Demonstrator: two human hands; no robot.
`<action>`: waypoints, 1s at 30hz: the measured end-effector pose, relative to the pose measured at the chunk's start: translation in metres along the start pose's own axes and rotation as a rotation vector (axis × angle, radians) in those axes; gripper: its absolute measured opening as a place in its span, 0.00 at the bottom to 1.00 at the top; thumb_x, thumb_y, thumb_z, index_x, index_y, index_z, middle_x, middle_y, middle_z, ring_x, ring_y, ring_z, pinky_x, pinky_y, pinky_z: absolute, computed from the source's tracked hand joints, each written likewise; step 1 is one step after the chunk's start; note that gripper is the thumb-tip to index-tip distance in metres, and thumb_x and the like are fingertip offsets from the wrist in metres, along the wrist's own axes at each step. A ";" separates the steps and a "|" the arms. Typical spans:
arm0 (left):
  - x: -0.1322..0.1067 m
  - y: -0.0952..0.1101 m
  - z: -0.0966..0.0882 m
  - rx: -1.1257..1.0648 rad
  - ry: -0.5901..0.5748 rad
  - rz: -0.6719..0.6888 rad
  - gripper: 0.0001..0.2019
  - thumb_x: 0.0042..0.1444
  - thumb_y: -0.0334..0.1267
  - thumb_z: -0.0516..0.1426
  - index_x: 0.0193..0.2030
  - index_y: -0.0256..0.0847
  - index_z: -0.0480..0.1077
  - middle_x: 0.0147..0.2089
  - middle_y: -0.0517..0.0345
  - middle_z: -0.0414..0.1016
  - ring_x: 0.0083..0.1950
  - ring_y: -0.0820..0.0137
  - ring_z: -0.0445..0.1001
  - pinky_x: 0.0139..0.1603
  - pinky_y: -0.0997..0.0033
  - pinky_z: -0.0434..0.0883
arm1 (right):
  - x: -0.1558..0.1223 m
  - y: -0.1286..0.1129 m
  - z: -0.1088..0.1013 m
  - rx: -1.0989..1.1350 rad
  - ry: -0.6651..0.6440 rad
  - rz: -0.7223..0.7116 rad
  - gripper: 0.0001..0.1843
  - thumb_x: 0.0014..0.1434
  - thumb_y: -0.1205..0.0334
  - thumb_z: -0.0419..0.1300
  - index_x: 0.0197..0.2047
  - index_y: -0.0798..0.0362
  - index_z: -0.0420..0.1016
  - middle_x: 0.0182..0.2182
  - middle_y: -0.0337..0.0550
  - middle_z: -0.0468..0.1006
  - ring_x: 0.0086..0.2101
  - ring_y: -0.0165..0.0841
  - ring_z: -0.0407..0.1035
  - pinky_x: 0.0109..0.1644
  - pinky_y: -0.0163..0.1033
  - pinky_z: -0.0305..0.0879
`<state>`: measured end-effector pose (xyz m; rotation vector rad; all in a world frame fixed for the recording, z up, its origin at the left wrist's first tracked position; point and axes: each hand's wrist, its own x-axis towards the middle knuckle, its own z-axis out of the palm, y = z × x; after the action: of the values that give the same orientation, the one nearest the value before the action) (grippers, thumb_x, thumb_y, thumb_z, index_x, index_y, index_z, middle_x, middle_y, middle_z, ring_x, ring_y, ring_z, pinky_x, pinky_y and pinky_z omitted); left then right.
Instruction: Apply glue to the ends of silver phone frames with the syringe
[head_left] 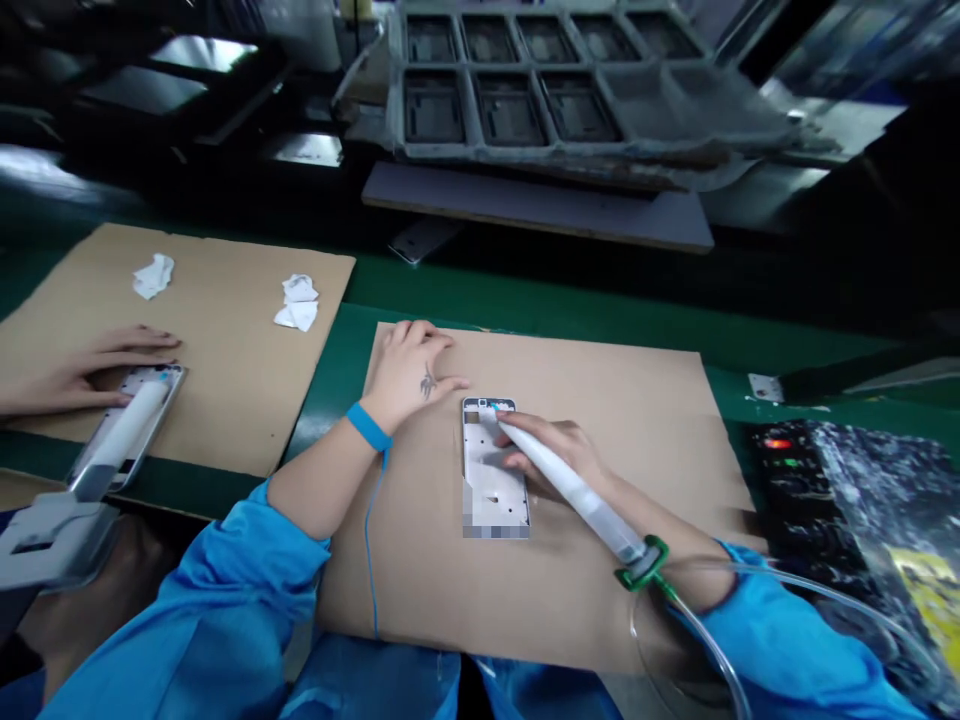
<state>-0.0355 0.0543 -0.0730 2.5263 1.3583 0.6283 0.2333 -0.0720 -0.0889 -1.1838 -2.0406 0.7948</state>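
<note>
Now gripping a white dispensing syringe (pixel 577 490) pen-fashion in the right hand (pixel 566 452), with fingers closed round the lower barrel and poised over a phone frame (pixel 491 465). Lying flat, that one, on a brown cardboard sheet (pixel 615 400) laid on the green counter (pixel 525 315), straight ahead of the body. Here at the crucial spot: nozzle down at the frame's far end, right by a small blue spot (pixel 495 407), too fine to tell touching from hovering. Running lengthwise away from the body, and lying just below and left of the right fingers, so nearer to the right hand than to the left. Slanting across that long axis, from the far end back towards the right blue sleeve (pixel 810 640), with a green cap (pixel 646 563) and clear tube (pixel 709 635) behind. Over to the left hand (pixel 411 370): resting on the cardboard, holding nothing, with fingers loosely spread and thumb aimed near the frame's far left corner, apart from it. Wearing a blue wrist strap (pixel 367 428) there too. And on to writing: no brand legible on the frame, with a blocky blur over the near end. Glowing red and green on the dark control box (pixel 795 490), but too smeared to read; likewise with the yellow label (pixel 926 590). Away left, a co-worker's hand (pixel 97 370) at a second phone frame (pixel 161 415).
</note>
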 end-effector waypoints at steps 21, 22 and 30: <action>0.002 -0.004 -0.002 -0.027 0.001 0.008 0.38 0.60 0.73 0.57 0.57 0.39 0.79 0.56 0.40 0.74 0.61 0.45 0.68 0.64 0.40 0.67 | 0.026 0.045 0.005 -0.061 0.394 0.188 0.26 0.72 0.49 0.58 0.69 0.45 0.72 0.53 0.48 0.83 0.53 0.42 0.79 0.64 0.51 0.75; 0.002 -0.003 -0.002 -0.024 -0.005 0.003 0.37 0.61 0.73 0.57 0.57 0.39 0.79 0.57 0.40 0.74 0.62 0.45 0.68 0.64 0.40 0.67 | 0.026 0.047 0.005 -0.064 0.410 0.193 0.26 0.72 0.49 0.57 0.69 0.45 0.72 0.53 0.49 0.82 0.53 0.43 0.79 0.64 0.52 0.74; -0.002 0.005 0.001 0.008 -0.146 0.036 0.51 0.40 0.76 0.70 0.64 0.41 0.75 0.65 0.38 0.70 0.67 0.41 0.64 0.68 0.39 0.62 | 0.061 0.036 0.004 -0.037 0.210 0.113 0.28 0.72 0.45 0.58 0.70 0.46 0.69 0.59 0.52 0.81 0.58 0.44 0.78 0.65 0.53 0.73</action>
<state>-0.0325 0.0498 -0.0733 2.5524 1.2703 0.4355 0.2242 -0.0040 -0.1050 -1.3529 -1.8372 0.6575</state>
